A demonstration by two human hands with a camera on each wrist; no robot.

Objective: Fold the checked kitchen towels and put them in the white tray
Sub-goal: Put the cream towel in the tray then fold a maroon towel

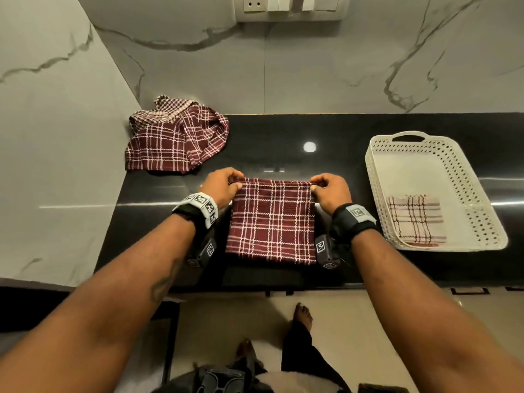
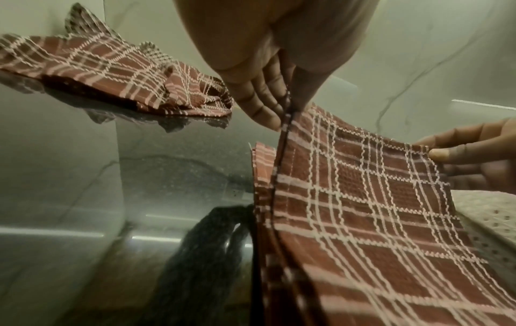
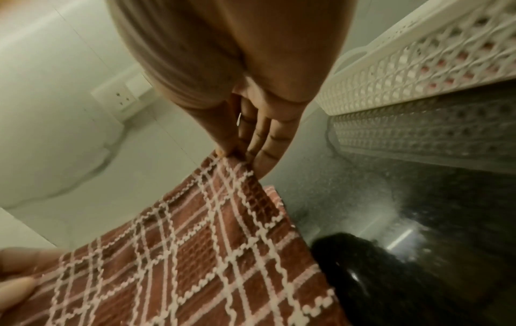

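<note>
Both hands (image 1: pixel 224 184) pinching towel (image 1: pixel 272 222) (maroon)

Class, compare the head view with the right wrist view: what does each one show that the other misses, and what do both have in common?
Only the head view shows the crumpled towels heaped in the counter's far left corner, the pale folded towel lying inside the white tray, and both forearms.

Only the right wrist view shows the right hand's fingertips up close, pinching the corner of the maroon towel, and the tray's perforated side wall seen from counter level.

Both show the maroon towel held at its far corners by the left hand and right hand, the tray, and the black counter.
</note>
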